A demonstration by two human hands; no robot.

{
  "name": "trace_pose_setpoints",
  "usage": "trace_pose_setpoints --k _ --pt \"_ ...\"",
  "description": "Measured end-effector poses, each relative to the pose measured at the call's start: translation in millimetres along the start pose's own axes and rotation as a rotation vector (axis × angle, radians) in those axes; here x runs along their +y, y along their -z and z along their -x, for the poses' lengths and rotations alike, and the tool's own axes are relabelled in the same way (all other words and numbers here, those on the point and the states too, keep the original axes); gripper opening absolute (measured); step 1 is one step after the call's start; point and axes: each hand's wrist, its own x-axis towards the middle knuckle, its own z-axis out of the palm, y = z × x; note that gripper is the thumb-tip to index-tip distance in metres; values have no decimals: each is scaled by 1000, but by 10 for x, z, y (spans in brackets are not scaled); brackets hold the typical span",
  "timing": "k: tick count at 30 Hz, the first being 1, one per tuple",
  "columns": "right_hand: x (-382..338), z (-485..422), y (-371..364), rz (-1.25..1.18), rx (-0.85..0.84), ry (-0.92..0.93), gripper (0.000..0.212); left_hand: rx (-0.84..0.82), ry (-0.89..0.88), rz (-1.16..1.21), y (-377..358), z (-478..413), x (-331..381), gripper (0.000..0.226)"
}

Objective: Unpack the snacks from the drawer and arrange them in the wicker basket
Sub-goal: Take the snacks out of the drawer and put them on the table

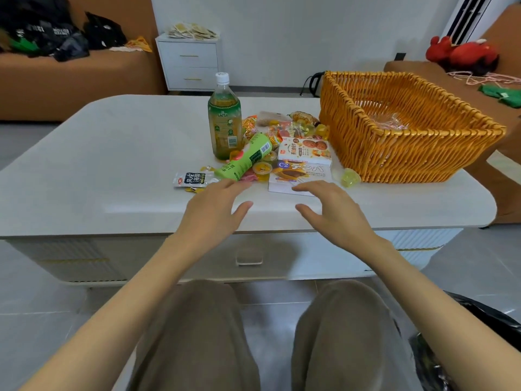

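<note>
Snacks [282,142]: heaped on the table [112,165], just beside the wicker basket [408,153]; unpacking is judged done. Basket: barely filled, arranging left. Left hand [214,210], right hand [335,215]: spread open, nothing held.

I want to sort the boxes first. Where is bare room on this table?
Bare: the left half of the table, left of the bottle and the black sachet, and the front strip under the left hand and right hand. Crowded: snacks fill the stretch from the bottle to the wicker basket.
</note>
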Motion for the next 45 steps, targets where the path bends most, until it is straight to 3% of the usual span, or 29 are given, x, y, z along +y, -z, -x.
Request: trace_pose_setpoints --k 6,16,24,32,39,45 --pt "-5 -388 -112 -93 55 7 31 50 -70 145 -31 -395 11 43" --pt "-17 -1406 -278 -246 -50 -53 27 -132 141 341 -94 -1245 -442 42" --pt "-1025 -1927 709 -353 -314 -205 26 -323 414 413 1383 -1258 -723 46" --pt "-2057 -2276 1792 -375 -417 -267 27 -345 451 542 3083 -1250 -817 45" --pt "-2478 -2551 1894 -461 -394 -396 27 -344 440 563 3619 -1500 -1100 46" --pt "-2793 -3024 1760 -516 -444 -403 27 -309 485 539 3861 -1722 -1427 46"
